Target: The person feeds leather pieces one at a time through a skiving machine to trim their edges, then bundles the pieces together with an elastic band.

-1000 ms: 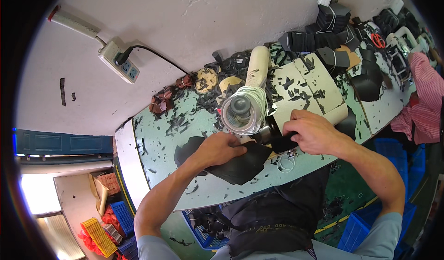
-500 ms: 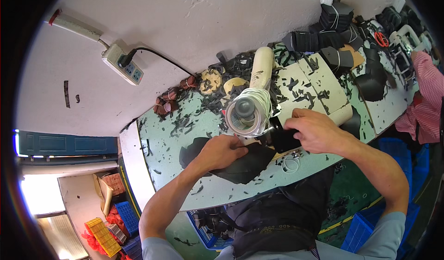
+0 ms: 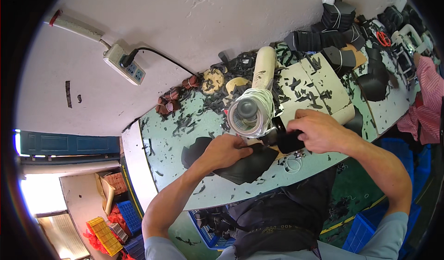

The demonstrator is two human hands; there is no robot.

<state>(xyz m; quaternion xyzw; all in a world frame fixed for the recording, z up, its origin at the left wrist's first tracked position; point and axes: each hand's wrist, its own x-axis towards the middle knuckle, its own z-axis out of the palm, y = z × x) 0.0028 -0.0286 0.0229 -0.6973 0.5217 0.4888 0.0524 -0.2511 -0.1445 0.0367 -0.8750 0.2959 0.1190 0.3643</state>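
My left hand (image 3: 227,152) lies over a limp black sheet piece (image 3: 249,168), thumb and fingers pinched on its upper edge. More black sheet (image 3: 195,150) shows on the hand's other side. My right hand (image 3: 319,131) has curled fingers closed on a black piece (image 3: 289,142) in front of the machine. Its fingertips are partly hidden. Between my hands stands a cream machine (image 3: 264,68) with a round grey knob (image 3: 246,107) and white cord (image 3: 264,98) coiled around its head. Whether the two black pieces join beneath the head is hidden.
Black scraps (image 3: 182,121) litter the pale green table (image 3: 164,167). Tied brown bundles (image 3: 172,94) sit by the wall; banded black stacks (image 3: 340,59) stand at the back right. A power strip (image 3: 124,65) hangs left. Another person's pink sleeve (image 3: 426,89) is far right. Blue crates (image 3: 365,227) stand below.
The whole view has shifted slightly. Both hands keep nearly the same places and grips, and the black pieces have barely moved.
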